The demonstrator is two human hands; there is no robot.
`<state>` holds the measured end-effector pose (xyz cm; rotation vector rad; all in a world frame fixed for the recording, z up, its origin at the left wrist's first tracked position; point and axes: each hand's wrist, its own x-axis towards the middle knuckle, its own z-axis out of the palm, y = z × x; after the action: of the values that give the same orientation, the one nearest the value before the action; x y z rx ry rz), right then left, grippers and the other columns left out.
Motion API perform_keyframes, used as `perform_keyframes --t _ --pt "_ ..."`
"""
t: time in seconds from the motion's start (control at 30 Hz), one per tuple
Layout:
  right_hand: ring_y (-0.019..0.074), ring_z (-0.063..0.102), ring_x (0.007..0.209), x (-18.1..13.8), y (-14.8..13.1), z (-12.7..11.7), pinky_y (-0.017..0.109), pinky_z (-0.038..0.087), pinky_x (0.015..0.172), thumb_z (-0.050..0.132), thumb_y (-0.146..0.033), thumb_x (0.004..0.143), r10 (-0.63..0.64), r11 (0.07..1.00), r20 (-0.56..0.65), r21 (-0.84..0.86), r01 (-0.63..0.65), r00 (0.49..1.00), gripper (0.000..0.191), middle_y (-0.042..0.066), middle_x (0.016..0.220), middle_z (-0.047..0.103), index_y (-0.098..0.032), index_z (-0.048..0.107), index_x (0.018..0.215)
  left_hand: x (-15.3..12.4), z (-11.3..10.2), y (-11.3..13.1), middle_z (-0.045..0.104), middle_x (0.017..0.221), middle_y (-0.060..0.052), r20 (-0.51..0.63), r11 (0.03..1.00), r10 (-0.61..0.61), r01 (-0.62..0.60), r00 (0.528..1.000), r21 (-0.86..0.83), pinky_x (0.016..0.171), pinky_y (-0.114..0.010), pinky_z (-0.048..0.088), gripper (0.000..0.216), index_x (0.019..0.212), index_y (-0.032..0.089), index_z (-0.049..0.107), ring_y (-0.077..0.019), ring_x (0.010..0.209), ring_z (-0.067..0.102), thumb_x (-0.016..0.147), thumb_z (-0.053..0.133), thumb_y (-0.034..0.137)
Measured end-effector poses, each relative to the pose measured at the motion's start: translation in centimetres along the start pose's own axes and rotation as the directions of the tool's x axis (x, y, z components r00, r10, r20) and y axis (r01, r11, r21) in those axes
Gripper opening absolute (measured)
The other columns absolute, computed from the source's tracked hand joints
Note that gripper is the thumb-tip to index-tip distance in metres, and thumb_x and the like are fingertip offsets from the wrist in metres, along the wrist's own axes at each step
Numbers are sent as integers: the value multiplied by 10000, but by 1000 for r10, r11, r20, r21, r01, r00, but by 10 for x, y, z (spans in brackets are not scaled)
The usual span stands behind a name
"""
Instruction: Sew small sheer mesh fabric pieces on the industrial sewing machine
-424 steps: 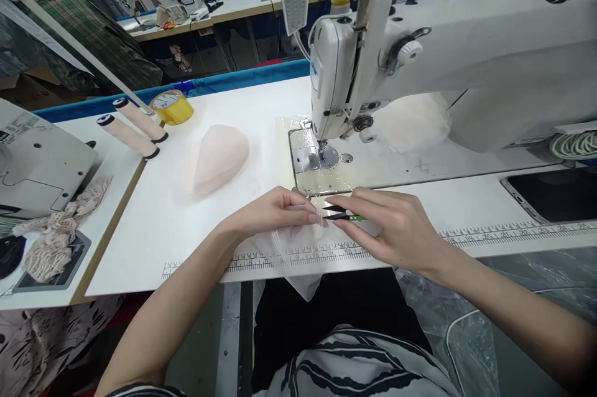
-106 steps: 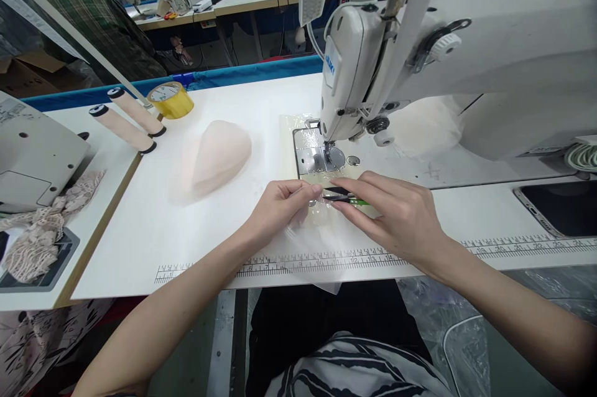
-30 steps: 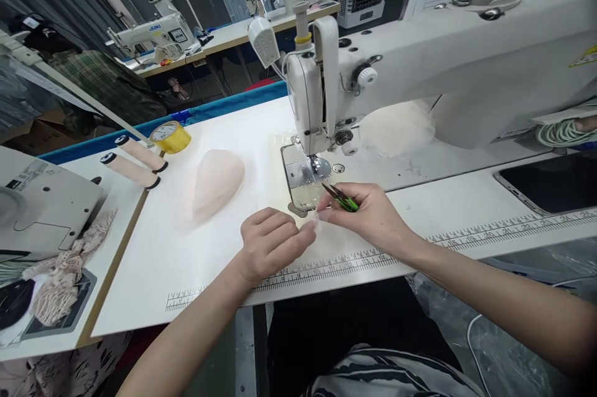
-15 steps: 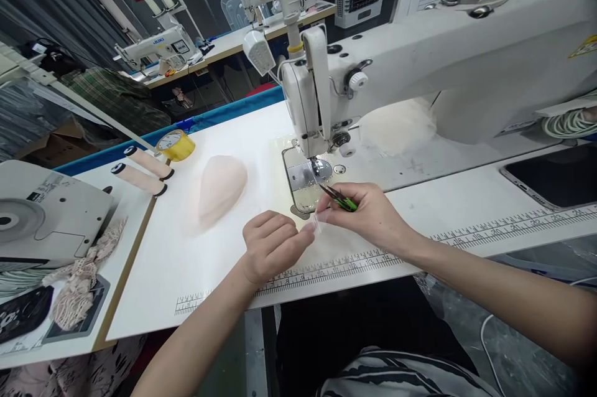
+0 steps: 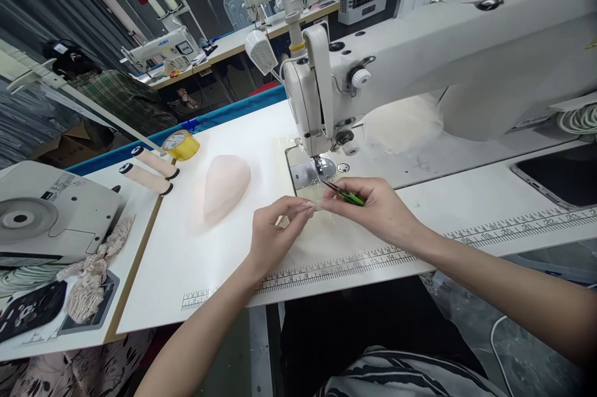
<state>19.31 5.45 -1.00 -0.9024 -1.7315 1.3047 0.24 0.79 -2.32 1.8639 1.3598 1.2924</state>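
My left hand (image 5: 278, 230) is closed, pinching one end of a small sheer whitish strip (image 5: 311, 206) in front of the needle area. My right hand (image 5: 380, 205) pinches the strip's other end between thumb and forefinger. Green-handled thread snips (image 5: 347, 194) with dark blades rest in the same right hand, blades pointing toward the presser foot (image 5: 319, 163). Just behind the hands stands the white sewing machine (image 5: 308, 95) with its metal needle plate (image 5: 303, 174). On the table to the left lies a pale pink moulded cup (image 5: 227, 186).
Another pale cup (image 5: 403, 123) lies under the machine arm. Left are thread cones (image 5: 147, 178), yellow tape (image 5: 181, 145) and a second machine (image 5: 51, 216) with lace (image 5: 88, 291). A phone (image 5: 562, 176) lies right. A printed ruler (image 5: 336, 266) runs along the front edge. A person (image 5: 121, 98) sits beyond.
My left hand has turned and risen, its thumb and forefinger now showing in a pinch on the strip. The strip lies more level between both hands. The snips stay in my right hand.
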Motion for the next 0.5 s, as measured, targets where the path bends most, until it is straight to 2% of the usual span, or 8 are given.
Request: perform_keyframes --t 0.07,0.13,0.2,0.3,0.4,0.5 --pt "142 488 648 1 0 -1 273 395 594 665 -439 843 -5 999 2 -33 5 1000 260 10 727 633 -192 711 777 1 0 2 627 604 15 60 980 -157 163 986 -110 553 -234 442 139 856 184 675 -100 512 515 885 648 317" --pt "157 535 675 1 0 -2 277 426 610 650 -450 856 -20 998 -13 -67 19 1000 265 21 772 655 -195 707 812 2 0 4 581 541 28 104 948 -240 256 965 -192 557 -231 432 174 837 177 676 -100 510 503 883 652 342" --pt "187 595 781 -1 0 -1 293 466 671 620 -446 884 -80 989 -59 -133 72 995 276 47 947 682 -206 693 1001 3 0 6 582 537 25 108 924 -278 296 955 -240 557 -232 422 200 817 168 674 -97 501 496 878 657 358" --pt "215 613 974 -10 0 1 322 482 794 498 -380 965 -273 925 -105 -302 231 956 345 81 1198 628 -225 543 1270 4 1 7 586 528 20 72 908 -310 318 948 -272 562 -240 417 225 809 157 673 -100 488 500 872 661 372" --pt "170 647 852 -20 0 5 272 479 687 444 -309 993 -425 825 -25 -421 376 905 261 74 1115 658 -216 499 1232 4 0 6 576 505 28 44 905 -311 310 950 -291 569 -238 413 219 821 159 677 -100 484 500 873 660 372" --pt "136 634 677 -24 1 8 247 430 567 462 -319 993 -408 774 68 -503 384 910 196 47 985 684 -203 508 1144 3 -1 5 575 506 35 37 908 -291 288 956 -306 578 -231 413 206 828 167 680 -94 488 500 881 652 364"
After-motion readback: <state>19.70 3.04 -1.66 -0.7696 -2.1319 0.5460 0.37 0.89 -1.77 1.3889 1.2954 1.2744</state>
